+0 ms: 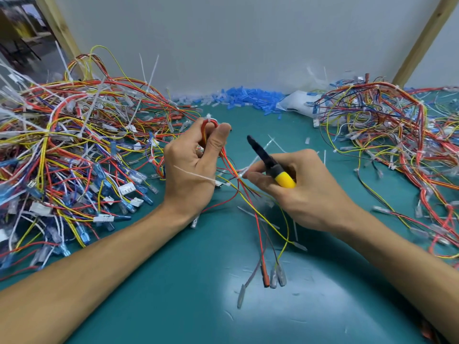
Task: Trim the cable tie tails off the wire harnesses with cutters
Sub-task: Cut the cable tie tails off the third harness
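Observation:
My left hand (193, 167) grips a looped wire harness (244, 202) of red and yellow wires, with a white cable tie head at the top of the loop (208, 117). A long white cable tie tail (196, 175) crosses below my left hand. My right hand (305, 189) holds the cutters (269, 162), which have a yellow and black handle and a dark tip pointing up and left. A second tie tail (250, 165) lies by the fingertips of that hand. The harness ends trail down to insulated terminals (273, 276).
A large heap of harnesses with uncut ties (74, 145) fills the left of the green mat (173, 281). Another heap (397, 140) lies at the right. Blue terminal sleeves (248, 100) and a white bag (298, 103) sit along the back wall. Cut tie pieces litter the mat.

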Motion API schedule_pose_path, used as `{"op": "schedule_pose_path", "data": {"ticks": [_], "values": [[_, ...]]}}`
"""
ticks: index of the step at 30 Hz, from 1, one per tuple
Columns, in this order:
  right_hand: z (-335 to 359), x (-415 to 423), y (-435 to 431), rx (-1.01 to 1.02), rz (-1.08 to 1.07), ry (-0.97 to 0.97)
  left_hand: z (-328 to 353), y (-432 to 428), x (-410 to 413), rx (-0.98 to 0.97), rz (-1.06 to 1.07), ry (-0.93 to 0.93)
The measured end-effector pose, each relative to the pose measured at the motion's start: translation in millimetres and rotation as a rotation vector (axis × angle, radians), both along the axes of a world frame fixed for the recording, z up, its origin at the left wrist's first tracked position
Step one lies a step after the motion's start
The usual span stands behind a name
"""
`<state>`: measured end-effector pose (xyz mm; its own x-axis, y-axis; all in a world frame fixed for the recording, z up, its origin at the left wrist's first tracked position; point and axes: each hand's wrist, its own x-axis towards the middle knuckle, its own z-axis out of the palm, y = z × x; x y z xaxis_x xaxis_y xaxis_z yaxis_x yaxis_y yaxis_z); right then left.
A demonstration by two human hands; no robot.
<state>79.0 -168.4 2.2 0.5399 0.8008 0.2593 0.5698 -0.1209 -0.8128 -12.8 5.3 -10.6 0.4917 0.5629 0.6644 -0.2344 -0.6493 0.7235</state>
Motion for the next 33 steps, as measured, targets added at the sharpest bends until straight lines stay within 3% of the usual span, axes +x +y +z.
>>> {"op": "schedule_pose_path", "data": {"ticks": [5, 8, 13, 23, 28, 33], "values": [[-1.1, 2.9, 3.6, 0.1, -0.11, 0.101, 1.7, -3.1, -1.3, 0.174, -0.049, -0.022], [1.8, 5.7, 2.8, 0.145, -0.148, 0.062, -1.9, -7.4, -2.5, 0.273, -0.125, 0.05], [7.5, 13.2, -2.8, 0.153, -0.21, -0.122, -4.9, -9.1, -3.4, 0.236, -0.238, 0.091], [16.6, 13.7, -11.5, 0.159, -0.276, -0.325, 0.0, -4.1, -5.9, 0.611, -0.005, 0.248], [21.4, 16.0, -12.4, 0.325, -0.268, -0.231, 5.8, -12.1, -9.1, 0.738, 0.068, 0.327], [23.9, 16.1, -13.3, 0.465, -0.244, -0.132, 3.7, -22.7, -6.1, 0.689, 0.153, 0.381]]}}
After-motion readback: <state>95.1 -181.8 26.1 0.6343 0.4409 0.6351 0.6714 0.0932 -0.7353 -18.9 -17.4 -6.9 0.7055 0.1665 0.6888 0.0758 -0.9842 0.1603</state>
